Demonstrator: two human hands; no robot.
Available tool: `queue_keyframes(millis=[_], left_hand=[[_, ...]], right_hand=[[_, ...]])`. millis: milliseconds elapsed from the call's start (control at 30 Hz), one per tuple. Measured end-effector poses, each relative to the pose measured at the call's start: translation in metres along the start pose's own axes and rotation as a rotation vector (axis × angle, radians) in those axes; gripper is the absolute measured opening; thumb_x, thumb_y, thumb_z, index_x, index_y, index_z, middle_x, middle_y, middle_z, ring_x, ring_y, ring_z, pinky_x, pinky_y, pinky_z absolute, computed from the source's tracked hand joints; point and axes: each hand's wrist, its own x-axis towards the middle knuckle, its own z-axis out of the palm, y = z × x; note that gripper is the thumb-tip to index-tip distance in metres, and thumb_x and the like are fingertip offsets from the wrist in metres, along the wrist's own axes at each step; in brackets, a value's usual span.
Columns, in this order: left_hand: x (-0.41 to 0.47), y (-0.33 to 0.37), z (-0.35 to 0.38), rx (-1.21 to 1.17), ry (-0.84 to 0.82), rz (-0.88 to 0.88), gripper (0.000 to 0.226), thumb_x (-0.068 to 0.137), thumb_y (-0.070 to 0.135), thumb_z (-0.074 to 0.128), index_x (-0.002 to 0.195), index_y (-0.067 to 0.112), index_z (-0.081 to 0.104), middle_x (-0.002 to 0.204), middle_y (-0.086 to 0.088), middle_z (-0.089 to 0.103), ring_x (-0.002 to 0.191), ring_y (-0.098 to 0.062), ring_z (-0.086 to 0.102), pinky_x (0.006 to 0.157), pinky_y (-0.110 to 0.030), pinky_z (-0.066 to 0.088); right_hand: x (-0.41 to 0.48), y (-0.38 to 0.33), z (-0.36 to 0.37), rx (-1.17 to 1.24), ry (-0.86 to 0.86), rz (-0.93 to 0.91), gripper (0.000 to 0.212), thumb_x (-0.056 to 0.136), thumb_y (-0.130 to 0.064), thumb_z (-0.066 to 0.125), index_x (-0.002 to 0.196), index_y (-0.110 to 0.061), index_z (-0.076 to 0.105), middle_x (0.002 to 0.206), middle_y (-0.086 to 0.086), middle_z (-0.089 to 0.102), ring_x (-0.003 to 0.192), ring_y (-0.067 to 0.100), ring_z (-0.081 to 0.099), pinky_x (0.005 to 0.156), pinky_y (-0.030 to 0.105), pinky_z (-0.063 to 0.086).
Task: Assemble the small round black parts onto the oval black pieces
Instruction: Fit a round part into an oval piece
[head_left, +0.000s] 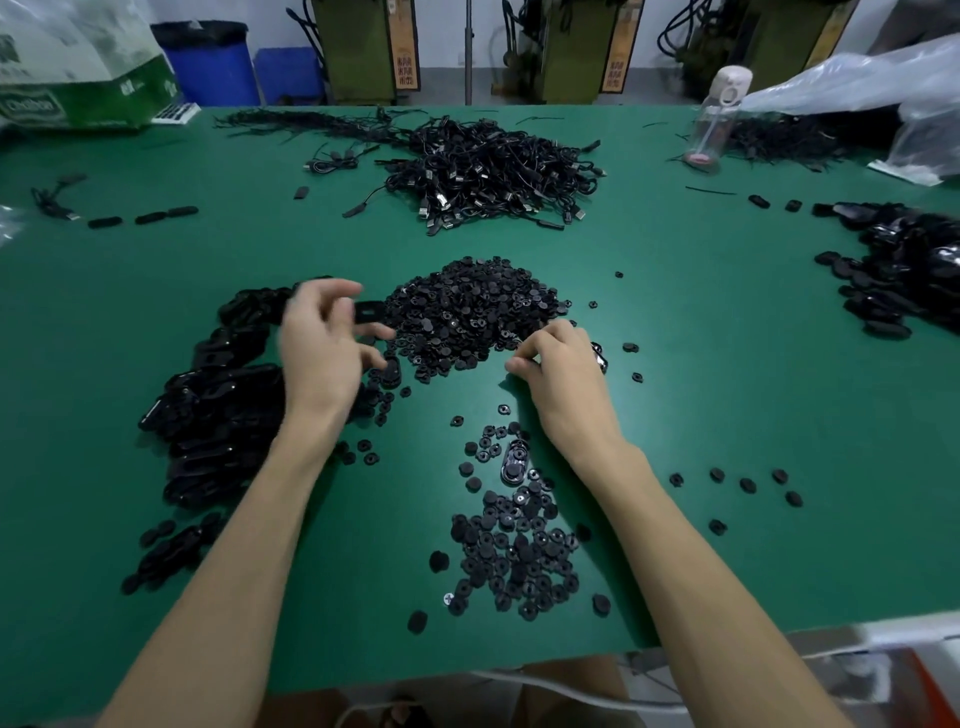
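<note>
A: The oval black piece (370, 312): where is it, and what could go wrong with it?

B: It is up off the green table (727, 395), pinched at the fingertips of the left hand (327, 353), which is blurred. The pinch looks light and far out on the fingers. So I judge that pressing a round part in could tip the piece. It could also flick it down into the heap of small round parts (467, 312), black lost among black.

A: And how does it lie against the grip?

B: It juts out at about one o'clock from the left palm, just over the heap's nine o'clock edge. Most of its face shows beyond the fingers.

A: The other hand?

B: The right hand (563, 374) is at the heap's five o'clock edge, fingers curled down onto the parts. Whether they have one between them I cannot tell. The parts are tiny and alike, so it could easily come up with two, or with one the wrong way up.

A: Around them?

B: A heap of oval pieces (218, 405) lies at nine o'clock of the left hand. A looser scatter of round parts (514, 545) lies at six o'clock between the forearms, with a lone oval (511, 460) at its far end. A tangle of cables (493, 171) is at twelve, a bottle (719, 114) at one, and another dark heap (904, 270) at three
</note>
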Motion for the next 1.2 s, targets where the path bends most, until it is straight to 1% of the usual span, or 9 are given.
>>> queue_keyframes(millis=[100, 233, 333, 433, 567, 700, 933, 1033, 1200], left_hand=[[-0.015, 0.004, 0.018, -0.100, -0.244, -0.060, 0.023, 0.108, 0.001, 0.045, 0.111, 0.009, 0.067, 0.100, -0.011, 0.066, 0.059, -0.009, 0.065, 0.047, -0.021, 0.050], [-0.028, 0.000, 0.034, -0.184, -0.390, -0.051, 0.022, 0.108, 0.006, 0.050, 0.112, 0.012, 0.071, 0.065, -0.004, 0.059, 0.046, -0.012, 0.040, 0.041, -0.020, 0.034], [-0.031, -0.003, 0.038, -0.247, -0.438, -0.055, 0.021, 0.108, 0.008, 0.052, 0.114, 0.011, 0.071, 0.065, -0.005, 0.058, 0.047, -0.014, 0.038, 0.043, -0.021, 0.034], [-0.032, -0.004, 0.038, -0.296, -0.446, -0.067, 0.020, 0.107, 0.009, 0.053, 0.116, 0.010, 0.071, 0.065, -0.001, 0.057, 0.053, -0.013, 0.041, 0.049, -0.020, 0.036], [-0.035, -0.003, 0.040, -0.229, -0.381, 0.002, 0.016, 0.106, 0.008, 0.056, 0.113, 0.012, 0.070, 0.064, 0.002, 0.056, 0.056, -0.006, 0.048, 0.050, -0.017, 0.039], [-0.038, 0.001, 0.042, -0.225, -0.345, 0.058, 0.015, 0.105, 0.004, 0.057, 0.115, 0.004, 0.067, 0.082, -0.007, 0.062, 0.064, -0.009, 0.058, 0.050, -0.022, 0.045], [-0.037, 0.000, 0.040, -0.284, -0.415, -0.002, 0.020, 0.099, 0.002, 0.065, 0.118, 0.007, 0.069, 0.094, -0.003, 0.065, 0.077, -0.011, 0.065, 0.075, -0.024, 0.056], [-0.037, -0.001, 0.040, -0.261, -0.420, -0.012, 0.027, 0.096, -0.003, 0.067, 0.120, 0.008, 0.068, 0.104, -0.006, 0.066, 0.082, -0.009, 0.068, 0.080, -0.024, 0.057], [-0.038, -0.002, 0.041, -0.225, -0.396, 0.013, 0.021, 0.097, -0.002, 0.066, 0.115, 0.006, 0.073, 0.109, -0.008, 0.076, 0.098, -0.015, 0.073, 0.085, -0.030, 0.061]], right_hand=[[0.001, -0.003, -0.002, 0.041, 0.065, 0.017, 0.022, 0.105, -0.025, 0.057, 0.103, -0.005, 0.067, 0.106, 0.005, 0.061, 0.102, 0.021, 0.049, 0.090, 0.039, 0.044], [-0.002, -0.008, -0.007, 0.262, 0.107, 0.047, 0.018, 0.106, -0.028, 0.057, 0.100, -0.012, 0.063, 0.082, -0.001, 0.067, 0.077, 0.020, 0.062, 0.074, 0.039, 0.053], [-0.003, -0.012, -0.009, 0.568, 0.044, 0.085, 0.012, 0.101, -0.023, 0.066, 0.095, -0.013, 0.068, 0.074, -0.002, 0.071, 0.067, 0.013, 0.064, 0.064, 0.027, 0.051], [-0.002, -0.014, -0.009, 0.896, -0.118, 0.188, 0.006, 0.098, -0.014, 0.070, 0.099, -0.009, 0.072, 0.079, 0.001, 0.075, 0.071, 0.009, 0.067, 0.059, 0.021, 0.049], [-0.003, -0.018, -0.006, 1.144, -0.231, 0.269, 0.030, 0.100, -0.025, 0.067, 0.107, 0.005, 0.072, 0.089, 0.012, 0.074, 0.077, 0.015, 0.069, 0.064, 0.024, 0.051], [-0.004, -0.019, -0.005, 1.130, -0.251, 0.263, 0.029, 0.100, -0.026, 0.067, 0.107, 0.003, 0.071, 0.093, 0.015, 0.076, 0.080, 0.016, 0.071, 0.068, 0.025, 0.056], [-0.005, -0.018, -0.006, 0.968, -0.108, 0.133, 0.021, 0.087, -0.006, 0.081, 0.105, -0.006, 0.071, 0.090, 0.005, 0.073, 0.082, 0.010, 0.067, 0.069, 0.024, 0.056], [-0.004, -0.017, -0.005, 0.938, -0.075, 0.101, 0.017, 0.089, -0.007, 0.079, 0.103, -0.012, 0.072, 0.090, -0.001, 0.074, 0.083, 0.007, 0.068, 0.073, 0.024, 0.055], [-0.003, -0.014, -0.004, 0.934, 0.040, 0.137, 0.008, 0.097, -0.007, 0.069, 0.103, -0.011, 0.073, 0.091, 0.000, 0.076, 0.083, 0.009, 0.071, 0.071, 0.027, 0.057]])
